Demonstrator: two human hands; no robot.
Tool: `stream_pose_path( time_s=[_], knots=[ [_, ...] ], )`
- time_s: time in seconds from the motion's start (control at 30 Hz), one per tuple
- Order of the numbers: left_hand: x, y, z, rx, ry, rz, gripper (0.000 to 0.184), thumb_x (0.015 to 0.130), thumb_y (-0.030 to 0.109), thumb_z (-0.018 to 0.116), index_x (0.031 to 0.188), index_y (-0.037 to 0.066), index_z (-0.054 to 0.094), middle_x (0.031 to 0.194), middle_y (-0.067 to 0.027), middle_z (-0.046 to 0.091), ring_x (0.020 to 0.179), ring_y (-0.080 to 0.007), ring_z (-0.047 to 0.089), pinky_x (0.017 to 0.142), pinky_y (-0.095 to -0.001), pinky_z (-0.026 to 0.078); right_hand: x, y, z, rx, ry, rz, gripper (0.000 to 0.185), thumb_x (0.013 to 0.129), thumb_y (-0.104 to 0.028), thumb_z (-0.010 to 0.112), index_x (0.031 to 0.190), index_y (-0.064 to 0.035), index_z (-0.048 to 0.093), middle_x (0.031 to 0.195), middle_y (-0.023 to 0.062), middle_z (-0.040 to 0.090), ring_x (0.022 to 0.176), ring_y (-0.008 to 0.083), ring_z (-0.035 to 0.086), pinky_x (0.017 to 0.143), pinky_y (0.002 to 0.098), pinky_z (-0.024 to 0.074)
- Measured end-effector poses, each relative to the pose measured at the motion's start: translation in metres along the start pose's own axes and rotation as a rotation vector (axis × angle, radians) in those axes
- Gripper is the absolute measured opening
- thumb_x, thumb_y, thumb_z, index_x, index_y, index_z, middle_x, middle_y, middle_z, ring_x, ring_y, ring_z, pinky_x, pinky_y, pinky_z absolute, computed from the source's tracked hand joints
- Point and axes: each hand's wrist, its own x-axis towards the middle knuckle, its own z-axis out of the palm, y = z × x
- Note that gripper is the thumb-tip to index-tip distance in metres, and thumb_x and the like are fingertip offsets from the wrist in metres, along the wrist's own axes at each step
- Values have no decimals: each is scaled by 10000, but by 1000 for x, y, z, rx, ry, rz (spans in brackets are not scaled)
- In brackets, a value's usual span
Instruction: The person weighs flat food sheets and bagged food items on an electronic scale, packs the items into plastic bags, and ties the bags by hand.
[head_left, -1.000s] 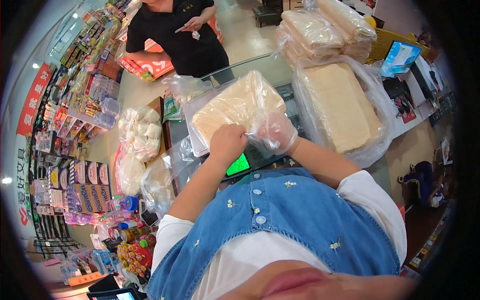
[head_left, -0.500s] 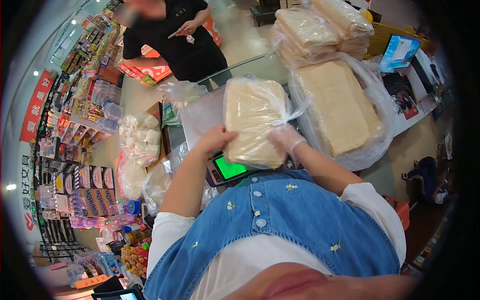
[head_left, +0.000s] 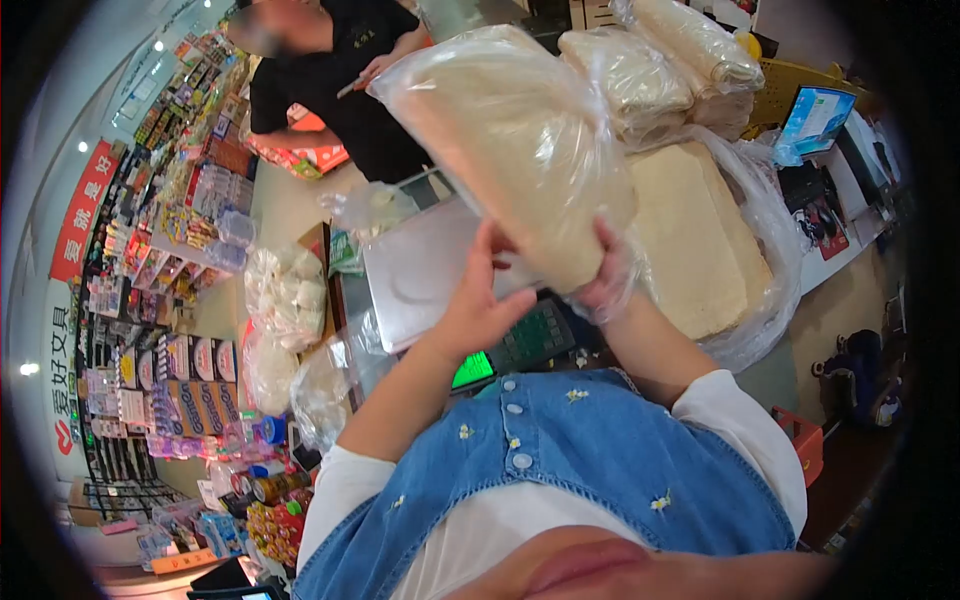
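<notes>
A clear plastic bag of pale, flat, stacked sheets (head_left: 510,140) is raised and tilted above the scale, its far end higher. My right hand (head_left: 608,278), in a thin clear glove, grips its near right corner. At the lower left edge, my left hand (head_left: 480,305) has its thumb and fingers spread; its fingertips reach the bag and are partly hidden by it. Beneath is a scale with a bare metal plate (head_left: 415,270), a keypad (head_left: 535,335) and a lit green display (head_left: 473,371). I cannot tell exactly what the sheets are.
An open bag with a large pale stack (head_left: 700,240) lies at the right, with more bagged stacks (head_left: 635,85) behind. White bagged goods (head_left: 285,290) stand left. A person in black (head_left: 340,90) stands across the counter. A monitor (head_left: 815,122) is far right.
The bag has gone from lying over the scale to being lifted, tilted and farther forward, uncovering the plate and keypad. My left hand has moved right and its fingers have spread.
</notes>
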Motion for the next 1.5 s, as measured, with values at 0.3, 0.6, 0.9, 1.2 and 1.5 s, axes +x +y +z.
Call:
stream_pose_path(
  time_s=[0.3,0.6,0.9,1.2,1.5],
  knots=[
    [-70,-40,-37,-35,69,-332,772,764,-8,640,1437,63,269,1298,-119,428,1061,-185,534,907,-314,427,138,-192,36,-222,266,-401,454,936,-294,483,1296,-17,488,1249,126,584,1136,288,571,990,444,457],
    [-107,-79,-113,373,518,-324,759,752,46,667,1414,49,296,1277,-130,422,1048,-213,527,829,-328,473,185,-274,-22,-428,850,-641,394,901,-302,590,1224,-86,526,1131,119,599,943,261,588,728,422,518],
    [1,-114,-232,675,899,-567,989,629,271,836,1404,-13,292,1390,-214,373,1250,-332,401,1052,-402,337,-3,-183,5,-913,379,-165,352,938,-343,533,1152,-66,568,926,42,628,865,161,609,780,280,481],
    [99,-140,-282,404,740,-510,357,901,362,550,900,15,632,833,-91,640,664,-188,604,642,-349,502,-120,-112,28,-744,442,-145,301,936,-277,544,1113,-36,580,876,53,609,795,181,601,691,281,476],
    [129,-4,-304,-70,656,72,198,955,169,504,900,4,598,791,-66,592,620,-160,545,680,-323,540,-154,-74,31,-822,559,-255,326,948,-295,529,1107,-14,570,878,53,599,799,169,604,694,281,483]
  ],
)
